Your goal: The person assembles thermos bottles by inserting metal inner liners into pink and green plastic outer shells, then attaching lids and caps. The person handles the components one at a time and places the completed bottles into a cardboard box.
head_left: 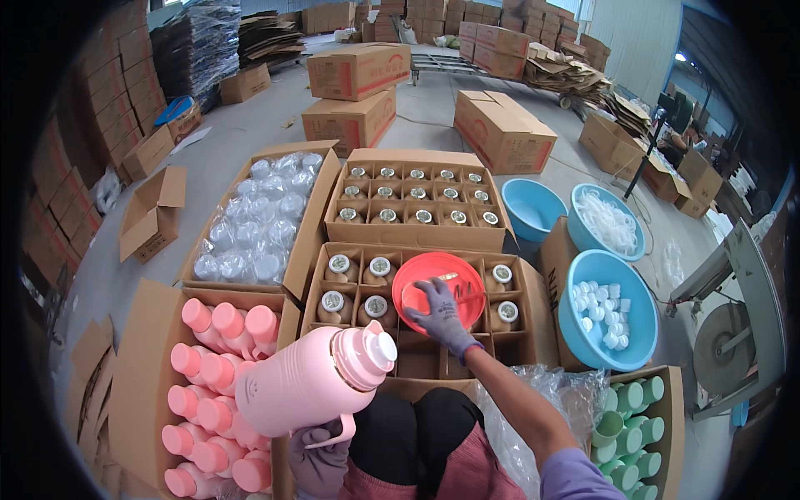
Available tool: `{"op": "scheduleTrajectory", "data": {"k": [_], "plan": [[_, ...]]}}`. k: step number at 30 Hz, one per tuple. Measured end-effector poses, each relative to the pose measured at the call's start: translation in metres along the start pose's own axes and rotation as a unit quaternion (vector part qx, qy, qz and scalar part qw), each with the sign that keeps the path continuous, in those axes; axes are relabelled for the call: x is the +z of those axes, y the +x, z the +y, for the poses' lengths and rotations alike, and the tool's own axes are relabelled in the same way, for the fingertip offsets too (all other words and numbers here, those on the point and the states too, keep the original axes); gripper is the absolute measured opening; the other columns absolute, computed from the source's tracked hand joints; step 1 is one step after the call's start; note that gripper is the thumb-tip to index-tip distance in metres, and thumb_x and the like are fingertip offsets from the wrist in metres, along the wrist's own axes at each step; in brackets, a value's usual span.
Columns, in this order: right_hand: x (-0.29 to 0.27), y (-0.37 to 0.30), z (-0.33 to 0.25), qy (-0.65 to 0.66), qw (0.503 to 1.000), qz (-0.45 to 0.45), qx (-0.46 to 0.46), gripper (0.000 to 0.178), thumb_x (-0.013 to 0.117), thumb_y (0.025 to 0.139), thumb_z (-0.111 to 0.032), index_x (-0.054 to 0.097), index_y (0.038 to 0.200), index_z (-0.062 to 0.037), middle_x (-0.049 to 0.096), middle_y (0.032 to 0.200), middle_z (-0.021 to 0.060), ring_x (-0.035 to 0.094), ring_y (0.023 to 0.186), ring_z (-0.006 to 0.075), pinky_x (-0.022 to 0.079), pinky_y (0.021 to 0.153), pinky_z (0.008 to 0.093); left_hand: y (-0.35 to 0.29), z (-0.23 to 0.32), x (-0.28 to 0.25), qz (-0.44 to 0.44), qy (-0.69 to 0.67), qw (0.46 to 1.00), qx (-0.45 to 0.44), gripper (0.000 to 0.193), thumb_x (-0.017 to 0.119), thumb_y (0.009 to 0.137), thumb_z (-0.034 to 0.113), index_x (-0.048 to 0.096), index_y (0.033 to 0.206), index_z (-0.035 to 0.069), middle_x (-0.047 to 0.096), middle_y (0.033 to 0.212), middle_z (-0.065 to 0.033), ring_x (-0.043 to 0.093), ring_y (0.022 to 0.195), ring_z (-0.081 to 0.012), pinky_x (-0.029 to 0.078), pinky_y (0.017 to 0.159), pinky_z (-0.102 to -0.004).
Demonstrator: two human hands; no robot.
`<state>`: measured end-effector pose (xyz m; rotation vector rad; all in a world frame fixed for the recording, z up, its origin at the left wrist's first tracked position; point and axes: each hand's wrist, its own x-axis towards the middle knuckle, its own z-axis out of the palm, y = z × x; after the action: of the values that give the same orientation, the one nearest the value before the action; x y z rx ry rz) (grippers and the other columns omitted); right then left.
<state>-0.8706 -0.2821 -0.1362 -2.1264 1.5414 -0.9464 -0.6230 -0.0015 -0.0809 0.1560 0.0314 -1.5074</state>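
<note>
A pink thermos jug (304, 379) with a white and pink top lies tilted on its side, its spout end toward the right. My left hand (319, 461), in a grey glove, is closed at its handle and partly hidden below the jug. My right hand (440, 315), gloved too, reaches into a red basin (408, 271), fingers apart over its floor. A few small dark and light pieces lie in the basin beside the fingers; their kind is too small to tell. The basin rests on a divided carton (396, 250) holding several capped glass liners (379, 267).
Pink thermos bodies (217, 371) fill a carton at left, green ones (642, 429) one at right. Bagged clear items (258, 212) and more liners (417, 193) stand beyond. Blue basins (646, 360) at right hold white caps (600, 304) and clear strips (607, 221). Plastic film (533, 408) lies by my right arm.
</note>
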Motion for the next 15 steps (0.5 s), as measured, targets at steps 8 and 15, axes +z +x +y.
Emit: {"op": "scheduleTrajectory", "data": {"k": [8, 15], "plan": [[-0.043, -0.01, -0.012, -0.151, 0.974, -0.049, -0.161, 0.057, 0.083, 0.068, -0.035, 0.057, 0.111, -0.009, 0.047, 0.133, 0.0218, 0.048, 0.123, 0.0397, 0.037, 0.105, 0.0531, 0.003, -0.001, 0.026, 0.018, -0.001, 1.0, 0.001, 0.032, 0.04, 0.101, 0.017, 0.053, 0.123, -0.002, 0.07, 0.109, -0.0175, 0.07, 0.098, -0.0256, 0.047, 0.103, -0.0552], [-0.169, -0.08, -0.155, 0.114, 0.896, 0.009, -0.428, 0.07, 0.082, 0.07, -0.025, 0.054, 0.13, -0.0038, 0.063, 0.109, 0.0121, 0.061, 0.105, 0.0315, 0.041, 0.103, 0.0517, -0.013, -0.027, 0.047, 0.019, 0.035, 0.998, -0.049, 0.02, 0.036, 0.1, 0.008, 0.051, 0.113, 0.005, 0.058, 0.076, -0.0073, 0.067, 0.084, -0.0279, 0.05, 0.097, -0.0609]]}}
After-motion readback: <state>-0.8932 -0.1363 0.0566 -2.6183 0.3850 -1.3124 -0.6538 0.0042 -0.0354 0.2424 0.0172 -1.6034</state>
